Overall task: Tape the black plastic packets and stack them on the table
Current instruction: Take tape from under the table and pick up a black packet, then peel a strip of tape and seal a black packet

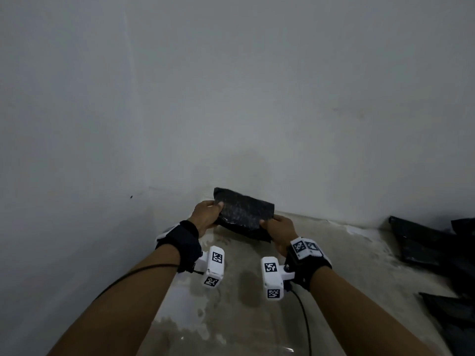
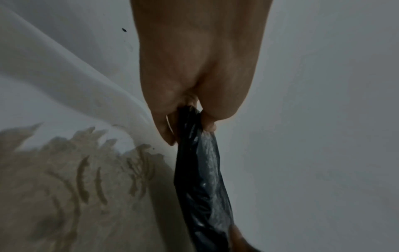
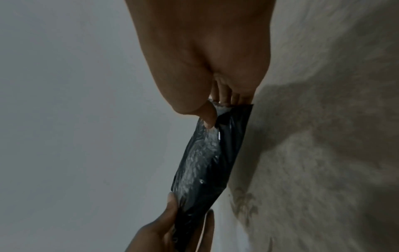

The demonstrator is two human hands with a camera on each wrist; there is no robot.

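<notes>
Mottled beige, rough and paint-blotched, the worktop (image 1: 334, 253) runs to a plain grey wall (image 1: 231, 86), with a heap of crumpled black plastic (image 1: 434, 250) at three o'clock. At centre, a glossy, crinkled black packet (image 1: 244, 211), flattish and oblong, hangs above the surface. The left hand (image 1: 205, 214) pinches its nine-o'clock end and the right hand (image 1: 280, 229) its four-o'clock end.

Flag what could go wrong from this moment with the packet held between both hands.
1. The left hand and right hand only pinch the edges of the black packet, held above the table; the slick plastic could slip free.
2. No tape shows in any view, so one hand may have to let go to fetch it.
3. The pile of black packets at the right looks untidy; stacking there could slide.
</notes>
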